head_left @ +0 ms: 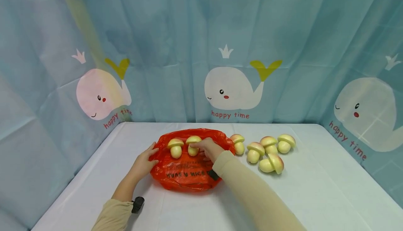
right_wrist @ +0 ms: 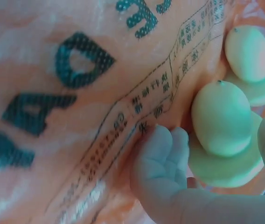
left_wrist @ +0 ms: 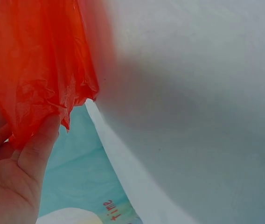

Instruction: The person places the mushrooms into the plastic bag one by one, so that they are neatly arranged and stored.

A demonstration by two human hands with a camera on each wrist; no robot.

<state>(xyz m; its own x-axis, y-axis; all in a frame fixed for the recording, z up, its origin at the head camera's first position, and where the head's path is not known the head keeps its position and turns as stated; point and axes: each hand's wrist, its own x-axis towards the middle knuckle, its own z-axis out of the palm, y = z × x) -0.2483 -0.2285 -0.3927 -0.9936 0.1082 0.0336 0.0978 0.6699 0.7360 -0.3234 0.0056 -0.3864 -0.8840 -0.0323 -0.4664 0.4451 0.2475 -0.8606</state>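
Note:
A red plastic bag (head_left: 189, 182) with dark printing lies spread on the white table. Two yellow mushroom-shaped pieces with pinkish caps sit on it: a left mushroom (head_left: 175, 152) and a right mushroom (head_left: 192, 139). My left hand (head_left: 143, 164) pinches the bag's left edge between thumb and fingers, as the left wrist view shows. Over the right mushroom reaches my right hand (head_left: 210, 149). In the right wrist view its thumb and fingers stand on either side of that mushroom (right_wrist: 223, 121), with small gaps visible.
Several more mushrooms lie on the table to the right of the bag, one of them (head_left: 238, 144) close by its edge and another (head_left: 273, 164) tipped on its side. A blue curtain (head_left: 176, 94) with whale prints hangs behind the white table (head_left: 327, 189).

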